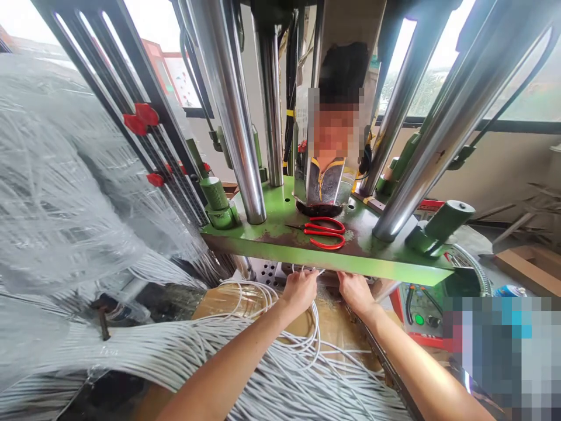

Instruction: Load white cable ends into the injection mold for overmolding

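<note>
My left hand [301, 290] is just under the front edge of a green machine plate [280, 251], fingers closed on a white cable [316, 318] that loops down below it. My right hand [357, 295] is beside it at a dark metal block [328, 279] beneath the plate; its fingers are curled in and their tips are hidden. A pair of red-handled scissors [326, 233] lies on the plate above both hands. Many white cables [272, 362] are spread over the brown work surface [249, 301] under my forearms.
Shiny steel columns [236, 111] rise from the plate. Plastic-wrapped cable bundles [56, 164] hang at left. A control box with a green button [419, 320] stands at lower right, near a cardboard box [534, 266]. A polished central column [324, 181] reflects a person.
</note>
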{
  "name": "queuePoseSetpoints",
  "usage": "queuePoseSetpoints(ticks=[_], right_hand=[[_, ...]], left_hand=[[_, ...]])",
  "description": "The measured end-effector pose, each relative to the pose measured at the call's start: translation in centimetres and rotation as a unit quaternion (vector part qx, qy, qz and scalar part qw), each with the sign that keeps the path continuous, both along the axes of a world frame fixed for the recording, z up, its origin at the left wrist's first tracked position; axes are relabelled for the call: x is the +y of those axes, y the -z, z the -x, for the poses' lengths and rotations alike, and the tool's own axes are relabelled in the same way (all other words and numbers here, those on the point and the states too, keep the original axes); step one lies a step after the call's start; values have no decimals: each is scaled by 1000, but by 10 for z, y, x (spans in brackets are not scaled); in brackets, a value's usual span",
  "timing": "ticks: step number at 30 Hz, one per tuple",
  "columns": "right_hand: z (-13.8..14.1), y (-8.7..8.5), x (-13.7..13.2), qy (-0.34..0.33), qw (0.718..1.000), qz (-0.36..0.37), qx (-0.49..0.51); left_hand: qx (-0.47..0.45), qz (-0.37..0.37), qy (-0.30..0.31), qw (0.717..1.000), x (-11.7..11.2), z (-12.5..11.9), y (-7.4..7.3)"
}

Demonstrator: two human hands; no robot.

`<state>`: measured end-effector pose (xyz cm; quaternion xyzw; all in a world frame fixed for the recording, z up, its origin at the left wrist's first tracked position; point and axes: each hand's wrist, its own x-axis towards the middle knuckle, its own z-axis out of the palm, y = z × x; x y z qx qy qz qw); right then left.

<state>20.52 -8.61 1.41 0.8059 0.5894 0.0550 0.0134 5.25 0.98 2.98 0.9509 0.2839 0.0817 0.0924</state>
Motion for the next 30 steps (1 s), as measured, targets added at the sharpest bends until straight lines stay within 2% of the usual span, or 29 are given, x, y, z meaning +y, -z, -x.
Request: queuePoseSetpoints(ticks=[8, 14, 20, 23, 25, 27, 29, 30], right_hand=[[8, -1, 3, 8, 1000, -3, -13], [15, -12, 9, -1, 999, 2, -34], [23, -18, 11, -2, 999, 7, -51], [25, -20, 15, 7, 999, 17, -45], [26, -24, 19, 11, 999, 23, -40], [28, -32, 19, 11, 999, 26, -32], [31, -40, 3, 13, 999, 26, -29], [33, -44, -13, 14, 999, 21, -27]], left_hand=[[-6, -10, -9, 1000, 0, 3, -4], [-13, -9, -1, 1000, 4, 2, -12], [-8, -3, -63, 998, 35, 17, -14], [-5, 10, -61, 998, 50, 21, -16], [-11, 20, -49, 999, 54, 20, -24], [-17, 32, -38, 999, 51, 22, -37], [-26, 37, -30, 999, 38, 37, -53], [-39, 40, -21, 998, 27, 53, -59]])
